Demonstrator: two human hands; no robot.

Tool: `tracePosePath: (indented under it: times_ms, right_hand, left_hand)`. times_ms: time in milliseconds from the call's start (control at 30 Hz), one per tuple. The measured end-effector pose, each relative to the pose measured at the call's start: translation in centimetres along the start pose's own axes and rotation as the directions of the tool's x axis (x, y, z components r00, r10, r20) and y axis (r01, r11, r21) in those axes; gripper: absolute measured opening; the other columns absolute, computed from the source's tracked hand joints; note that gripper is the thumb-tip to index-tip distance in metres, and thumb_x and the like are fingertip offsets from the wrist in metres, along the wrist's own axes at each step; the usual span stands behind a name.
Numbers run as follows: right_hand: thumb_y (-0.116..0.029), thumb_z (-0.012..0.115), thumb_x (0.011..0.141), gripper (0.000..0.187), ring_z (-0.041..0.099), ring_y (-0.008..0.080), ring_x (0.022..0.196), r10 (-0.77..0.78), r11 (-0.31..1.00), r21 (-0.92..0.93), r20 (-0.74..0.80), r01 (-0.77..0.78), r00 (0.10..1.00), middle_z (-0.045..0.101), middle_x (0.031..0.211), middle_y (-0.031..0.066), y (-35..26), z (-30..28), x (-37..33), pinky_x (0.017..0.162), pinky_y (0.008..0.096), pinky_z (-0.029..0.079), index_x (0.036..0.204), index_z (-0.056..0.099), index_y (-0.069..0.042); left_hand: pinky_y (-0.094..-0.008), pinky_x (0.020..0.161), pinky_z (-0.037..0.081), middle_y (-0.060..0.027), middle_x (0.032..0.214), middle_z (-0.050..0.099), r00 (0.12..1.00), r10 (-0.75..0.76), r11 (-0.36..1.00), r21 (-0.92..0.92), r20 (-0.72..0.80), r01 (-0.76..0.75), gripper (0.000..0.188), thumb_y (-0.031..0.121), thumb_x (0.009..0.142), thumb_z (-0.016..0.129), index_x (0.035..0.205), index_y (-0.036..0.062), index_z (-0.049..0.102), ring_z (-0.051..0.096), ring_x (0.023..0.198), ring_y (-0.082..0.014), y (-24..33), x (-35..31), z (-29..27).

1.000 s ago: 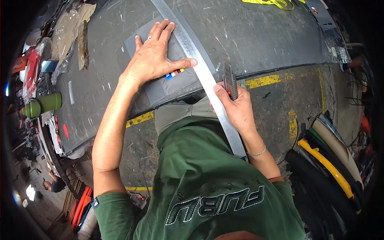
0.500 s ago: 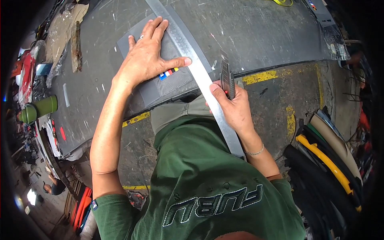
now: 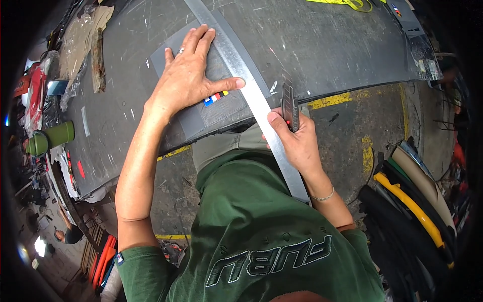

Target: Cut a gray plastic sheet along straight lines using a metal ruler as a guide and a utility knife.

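My left hand point(image 3: 183, 80) lies spread on a grey stitched fabric piece point(image 3: 224, 111), its thumb resting on the long metal ruler point(image 3: 256, 103). A small striped colour patch point(image 3: 216, 98) shows on the fabric below that hand. Under both, a larger flat grey sheet point(image 3: 250, 63) sticks out on the ruler's right side. My right hand point(image 3: 302, 148) is closed around a snap-off utility knife point(image 3: 290, 108), which points away from me. The same hand also grips the ruler's near part, beyond the table edge, with the thumb on top. The ruler's near end reaches my shirt.
The dark worktable point(image 3: 327, 50) ends just in front of me. A green bottle point(image 3: 53, 138), a strip of wood point(image 3: 98, 60) and plastic wrapping are at the left. Yellow webbing point(image 3: 354, 4) lies at the far edge. Rolled material point(image 3: 407, 201) stands at lower right.
The whole scene sits slightly lower and further right in view. Both hands, the ruler and the knife keep nearly the same places relative to the fabric.
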State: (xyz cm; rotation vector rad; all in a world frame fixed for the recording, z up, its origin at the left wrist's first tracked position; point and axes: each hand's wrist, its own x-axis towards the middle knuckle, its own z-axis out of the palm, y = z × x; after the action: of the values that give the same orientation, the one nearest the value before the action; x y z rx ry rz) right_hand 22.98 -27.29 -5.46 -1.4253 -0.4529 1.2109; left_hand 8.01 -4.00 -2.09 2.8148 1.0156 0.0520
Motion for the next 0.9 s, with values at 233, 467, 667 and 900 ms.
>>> tracePosePath:
  times_ms: [233, 467, 667, 900]
  right_hand:
    - [-0.027, 0.07, 0.108, 0.027, 0.069, 0.0102, 0.065, -0.111, 0.989, -0.098, 0.031, 0.114, 0.993, 0.073, 0.076, 0.0042, 0.6, -0.7, 0.5, 0.059, 0.0269, 0.054, 0.105, 0.073, 0.0]
    - [-0.041, 0.062, 0.112, 0.041, 0.067, 0.0122, 0.07, -0.398, 0.902, -0.008, -0.401, 0.432, 0.825, 0.072, 0.078, 0.0066, 6.8, -9.5, 2.4, 0.059, 0.0268, 0.05, 0.093, 0.067, -0.005]
    - [-0.049, 0.061, 0.111, 0.045, 0.06, 0.0127, 0.063, -0.07, 0.997, -0.073, -0.674, 0.028, 0.735, 0.063, 0.075, 0.0022, 20.6, -21.6, 4.6, 0.06, 0.0274, 0.049, 0.099, 0.066, -0.006]
    - [-0.051, 0.072, 0.101, 0.052, 0.067, 0.022, 0.065, 0.26, 0.845, -0.199, -0.657, -0.496, 0.708, 0.066, 0.072, 0.0086, 37.9, -24.4, -0.3, 0.061, 0.04, 0.052, 0.099, 0.071, 0.001]
  left_hand:
    - [-0.072, 0.128, 0.022, -0.0194, 0.171, 0.036, 1.0, 0.023, 0.996, 0.08, -0.002, -0.023, 0.136, 0.089, 0.066, 0.08, 0.164, 0.0039, 0.04, 0.037, 0.159, -0.04, 0.2, 0.2, -0.3]
    - [-0.0615, 0.129, 0.031, -0.0241, 0.169, 0.038, 1.0, 0.026, 0.998, 0.064, 0.015, -0.027, 0.138, 0.09, 0.066, 0.078, 0.161, -0.0023, 0.042, 0.042, 0.155, -0.0407, 0.2, 0.5, -0.7]
    - [-0.0608, 0.128, 0.034, -0.0246, 0.168, 0.038, 0.999, 0.028, 0.999, 0.036, 0.033, -0.029, 0.139, 0.091, 0.066, 0.079, 0.161, -0.0049, 0.042, 0.043, 0.155, -0.04, 0.4, 0.8, -1.1]
    - [-0.0629, 0.127, 0.035, -0.0248, 0.168, 0.039, 0.999, 0.039, 0.999, 0.016, 0.036, -0.039, 0.14, 0.091, 0.065, 0.079, 0.159, -0.0062, 0.044, 0.044, 0.154, -0.0398, -0.1, 0.9, -0.9]
